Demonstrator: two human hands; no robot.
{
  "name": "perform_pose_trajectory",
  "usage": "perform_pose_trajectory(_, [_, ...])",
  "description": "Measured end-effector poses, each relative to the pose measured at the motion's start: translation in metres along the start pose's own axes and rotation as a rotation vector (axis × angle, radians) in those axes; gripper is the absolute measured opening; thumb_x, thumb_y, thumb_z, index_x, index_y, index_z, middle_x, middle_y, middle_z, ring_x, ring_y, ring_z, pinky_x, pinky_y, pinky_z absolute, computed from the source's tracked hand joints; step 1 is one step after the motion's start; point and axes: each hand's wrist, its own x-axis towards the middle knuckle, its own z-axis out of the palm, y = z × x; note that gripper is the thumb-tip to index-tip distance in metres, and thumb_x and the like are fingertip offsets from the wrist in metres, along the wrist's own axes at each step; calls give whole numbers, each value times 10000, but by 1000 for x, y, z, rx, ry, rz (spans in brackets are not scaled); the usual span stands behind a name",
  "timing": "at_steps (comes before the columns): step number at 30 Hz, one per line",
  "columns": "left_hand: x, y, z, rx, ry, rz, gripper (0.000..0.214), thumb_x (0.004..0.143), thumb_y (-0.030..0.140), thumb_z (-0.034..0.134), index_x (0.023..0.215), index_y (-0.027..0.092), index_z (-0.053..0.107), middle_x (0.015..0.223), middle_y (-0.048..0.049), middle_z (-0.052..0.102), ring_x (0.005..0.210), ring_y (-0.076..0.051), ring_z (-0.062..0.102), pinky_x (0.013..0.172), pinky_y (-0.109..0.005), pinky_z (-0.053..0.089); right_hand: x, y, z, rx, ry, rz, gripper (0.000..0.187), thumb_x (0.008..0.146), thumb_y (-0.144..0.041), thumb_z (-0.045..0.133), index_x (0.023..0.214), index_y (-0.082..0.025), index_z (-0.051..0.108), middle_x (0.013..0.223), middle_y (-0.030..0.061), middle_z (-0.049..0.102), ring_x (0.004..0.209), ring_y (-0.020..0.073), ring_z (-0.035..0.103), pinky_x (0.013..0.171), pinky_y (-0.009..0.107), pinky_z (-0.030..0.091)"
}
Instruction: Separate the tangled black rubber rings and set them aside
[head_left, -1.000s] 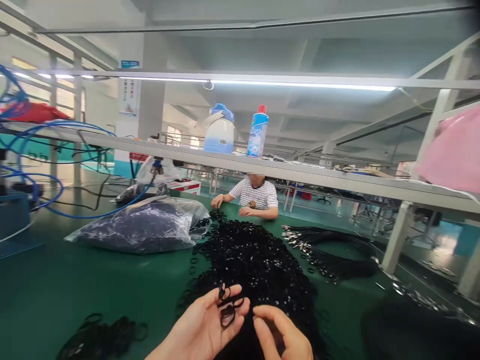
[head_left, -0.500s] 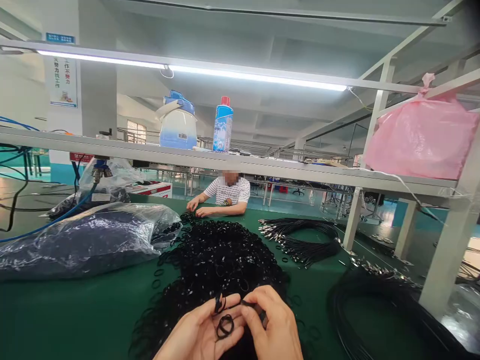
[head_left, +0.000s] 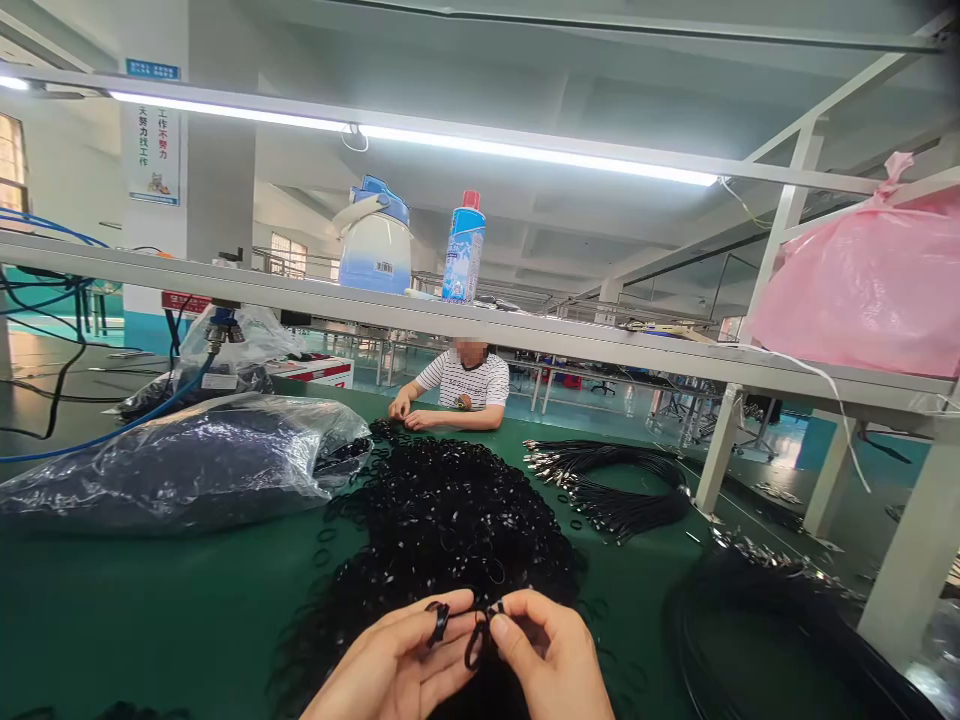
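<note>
A large heap of small black elastic-looking rings (head_left: 465, 500) covers the middle of the green tabletop. Low in the view, my left hand (head_left: 405, 645) is turned palm up, its thumb and fingers curled round a few black rings at the thumb tip. Another dark ring (head_left: 474, 645) hangs between the two hands by the left fingertips. My right hand (head_left: 551, 645) has thumb and forefinger pinched on a black ring beside the left fingertips. The fingers partly hide what is pinched.
A clear bag of dark material (head_left: 180, 470) lies left. Coiled black cords with metal ends (head_left: 622, 485) lie right, with a larger black coil (head_left: 750, 620) nearer. A shelf (head_left: 525, 335) crosses above, holding a jug (head_left: 375, 245) and spray can (head_left: 463, 255). Opposite, a person (head_left: 465, 385) handles rings.
My hands have drawn together at the fingertips. The rings that lay in the left palm now hang near the fingertips. The whole view has shifted slightly.
</note>
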Motion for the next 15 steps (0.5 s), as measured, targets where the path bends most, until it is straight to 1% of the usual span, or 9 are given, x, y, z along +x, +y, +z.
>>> perform_pose_trajectory(2, [-3, 1, 1, 14, -15, -13, 302, 781, 59, 591, 1075, -3, 618, 974, -222, 708, 987, -330, 658, 891, -419, 527, 0, 1, 0, -1, 20, 6, 220, 764, -373, 547, 710, -203, 675, 664, 14, 665, 623, 178, 580, 542, 241, 401])
perform_pose_trajectory(4, [-4, 1, 2, 24, -39, -21, 318, 769, 28, 575, 1084, -6, 606, 971, -224, 710, 994, -334, 655, 890, -417, 527, 0, 0, 1, -9, 27, 9, 226, 768, -379, 549, 709, -199, 672, 665, 15, 666, 626, 179, 581, 549, 242, 408])
perform_pose_trajectory(6, [-4, -1, 2, 32, -63, -24, 319, 752, 0, 567, 1069, -5, 606, 972, -222, 711, 992, -331, 657, 890, -410, 527, -1, -3, 1, 0, 4, 12, 227, 778, -372, 549, 726, -193, 678, 690, 23, 682, 649, 188, 596, 556, 244, 417])
perform_pose_trajectory(9, [-3, -4, 0, 80, -55, 12, 281, 749, 7, 580, 1026, 17, 625, 974, -211, 712, 997, -304, 658, 873, -370, 532, -4, -13, -6, -37, -33, 28, 174, 787, -319, 561, 749, -196, 679, 736, 22, 698, 687, 191, 616, 601, 252, 435])
perform_pose_trajectory(11, [-1, -4, -3, 147, -48, 67, 258, 754, 31, 594, 1008, 44, 637, 966, -190, 715, 974, -273, 667, 832, -327, 540, -6, -20, -13, -177, -13, 41, 103, 780, -261, 578, 731, -214, 656, 712, -2, 685, 678, 181, 612, 626, 259, 430])
perform_pose_trajectory(13, [1, -2, -6, 214, -75, 120, 258, 762, 69, 608, 1019, 77, 636, 977, -165, 712, 950, -252, 673, 801, -302, 542, -8, -26, -21, -419, 5, 39, 48, 766, -224, 600, 733, -231, 633, 700, -14, 670, 667, 187, 609, 614, 275, 407])
perform_pose_trajectory(15, [3, 0, -8, 270, -105, 158, 258, 772, 120, 624, 1030, 104, 626, 1018, -150, 700, 960, -255, 668, 795, -308, 543, -10, -31, -27, -675, -2, -6, 47, 759, -196, 616, 781, -232, 637, 774, 4, 677, 727, 217, 620, 620, 296, 389])
